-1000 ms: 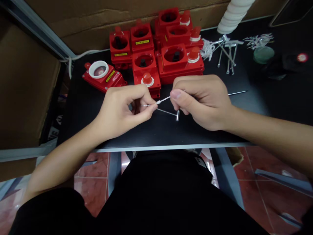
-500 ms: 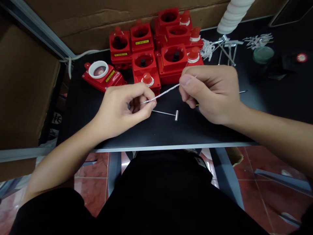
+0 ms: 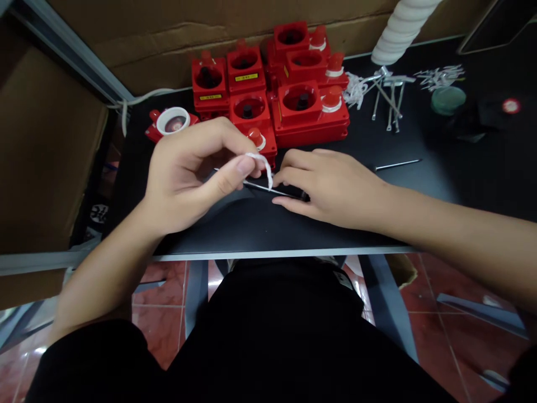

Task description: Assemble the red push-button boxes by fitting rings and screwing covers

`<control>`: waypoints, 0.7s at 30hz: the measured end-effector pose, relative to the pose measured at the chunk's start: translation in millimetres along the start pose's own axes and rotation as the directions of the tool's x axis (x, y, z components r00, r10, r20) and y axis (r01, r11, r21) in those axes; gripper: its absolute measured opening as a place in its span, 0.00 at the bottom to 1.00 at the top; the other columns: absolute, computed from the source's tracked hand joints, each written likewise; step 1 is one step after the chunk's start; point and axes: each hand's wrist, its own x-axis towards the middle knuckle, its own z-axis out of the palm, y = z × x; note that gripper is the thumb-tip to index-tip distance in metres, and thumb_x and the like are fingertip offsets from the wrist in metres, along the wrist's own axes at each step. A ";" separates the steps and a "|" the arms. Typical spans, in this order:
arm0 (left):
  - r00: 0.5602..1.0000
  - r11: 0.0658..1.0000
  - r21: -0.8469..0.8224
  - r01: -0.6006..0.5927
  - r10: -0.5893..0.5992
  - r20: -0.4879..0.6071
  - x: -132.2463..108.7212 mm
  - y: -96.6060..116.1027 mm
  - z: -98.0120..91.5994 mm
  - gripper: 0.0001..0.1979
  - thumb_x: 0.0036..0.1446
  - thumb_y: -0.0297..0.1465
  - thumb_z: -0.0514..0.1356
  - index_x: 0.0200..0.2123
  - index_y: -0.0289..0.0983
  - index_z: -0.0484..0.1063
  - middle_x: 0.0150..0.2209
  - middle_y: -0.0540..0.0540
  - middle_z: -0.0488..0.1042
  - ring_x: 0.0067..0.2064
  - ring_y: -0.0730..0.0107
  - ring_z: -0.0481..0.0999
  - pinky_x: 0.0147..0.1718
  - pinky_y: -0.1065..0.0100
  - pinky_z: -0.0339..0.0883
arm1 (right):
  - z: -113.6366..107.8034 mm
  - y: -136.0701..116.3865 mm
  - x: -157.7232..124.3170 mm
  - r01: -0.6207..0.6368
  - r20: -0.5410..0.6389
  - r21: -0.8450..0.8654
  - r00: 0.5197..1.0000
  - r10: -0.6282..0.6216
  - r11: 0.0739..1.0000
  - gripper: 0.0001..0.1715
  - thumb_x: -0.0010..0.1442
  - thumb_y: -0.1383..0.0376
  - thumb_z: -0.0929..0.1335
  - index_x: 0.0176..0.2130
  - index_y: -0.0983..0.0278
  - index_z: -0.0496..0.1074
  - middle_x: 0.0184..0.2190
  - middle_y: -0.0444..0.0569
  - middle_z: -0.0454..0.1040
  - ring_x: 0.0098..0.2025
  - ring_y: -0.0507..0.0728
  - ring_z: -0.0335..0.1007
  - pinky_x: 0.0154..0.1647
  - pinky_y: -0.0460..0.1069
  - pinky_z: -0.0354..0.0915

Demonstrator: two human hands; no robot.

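Observation:
My left hand (image 3: pixel 188 173) is closed, pinching a short white twisted cord (image 3: pixel 268 170) between thumb and fingers; its free end curls downward. Low over the black tabletop, my right hand (image 3: pixel 335 187) is open, thumb and fingers apart around a thin metal rod (image 3: pixel 262 186). The rod's T-shaped head, visible earlier, is hidden under that hand. Several red housings (image 3: pixel 310 126) with round openings and red domed caps stand just behind both hands. One red unit with a white ring (image 3: pixel 173 121) is partly covered by my left hand.
To the right lie a bundle of white cords (image 3: pixel 356 89), several T-headed metal rods (image 3: pixel 390 103), a pile of short white pieces (image 3: pixel 440 77), a greenish round lid (image 3: pixel 448 101) and a screwdriver (image 3: pixel 398 164). A white corrugated hose (image 3: pixel 403 31) hangs at the back.
My right hand has let go of the cord and moved down to the metal rod on the table. The cord, stretched between both hands before, now hangs curled from my left hand.

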 end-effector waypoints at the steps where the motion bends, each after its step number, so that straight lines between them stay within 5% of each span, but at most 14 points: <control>1: 1.000 1.000 -0.007 -0.018 0.018 0.001 -0.9 -0.2 0.2 0.06 0.79 0.34 0.67 0.46 0.46 0.84 0.42 0.50 0.86 0.38 0.68 0.86 0.36 0.60 0.80 | 2.7 -0.7 0.8 0.008 0.001 -0.010 1.000 -0.008 1.000 0.13 0.79 0.60 0.70 0.51 0.65 0.83 0.48 0.56 0.82 0.41 0.61 0.77 0.45 0.56 0.68; 8: 0.978 0.982 -0.151 -0.111 0.081 -0.194 -3.7 -3.4 9.1 0.09 0.81 0.41 0.65 0.47 0.46 0.84 0.39 0.51 0.81 0.30 0.72 0.80 0.27 0.65 0.77 | 10.8 -1.5 8.1 0.002 -0.052 -0.015 0.999 -0.002 1.000 0.08 0.72 0.68 0.68 0.40 0.65 0.78 0.38 0.56 0.79 0.41 0.63 0.75 0.44 0.55 0.65; 12: 0.936 0.957 -0.205 -0.207 0.133 -0.326 0.1 -9.9 10.2 0.10 0.80 0.41 0.67 0.45 0.42 0.83 0.42 0.50 0.79 0.29 0.76 0.76 0.27 0.67 0.71 | 7.0 -3.9 6.9 -0.097 -0.022 0.117 0.995 0.100 0.988 0.05 0.67 0.70 0.68 0.42 0.64 0.76 0.35 0.52 0.78 0.35 0.59 0.70 0.43 0.54 0.65; 17: 0.948 0.983 -0.097 -0.154 0.120 -0.295 -0.7 -12.7 7.1 0.13 0.83 0.42 0.61 0.44 0.43 0.78 0.43 0.49 0.76 0.31 0.75 0.75 0.32 0.65 0.73 | 2.0 -4.4 4.9 -0.154 0.015 0.303 0.987 0.157 0.940 0.20 0.77 0.65 0.65 0.63 0.67 0.75 0.38 0.52 0.82 0.39 0.63 0.77 0.44 0.55 0.68; 21: 0.984 0.990 -0.095 -0.101 0.086 -0.153 -4.9 -12.6 -2.7 0.12 0.84 0.42 0.58 0.50 0.45 0.78 0.48 0.47 0.77 0.34 0.70 0.76 0.33 0.61 0.73 | 0.1 -3.7 5.1 -0.127 -0.003 0.334 0.991 0.136 0.934 0.19 0.83 0.58 0.62 0.51 0.62 0.81 0.44 0.55 0.86 0.45 0.64 0.81 0.47 0.55 0.69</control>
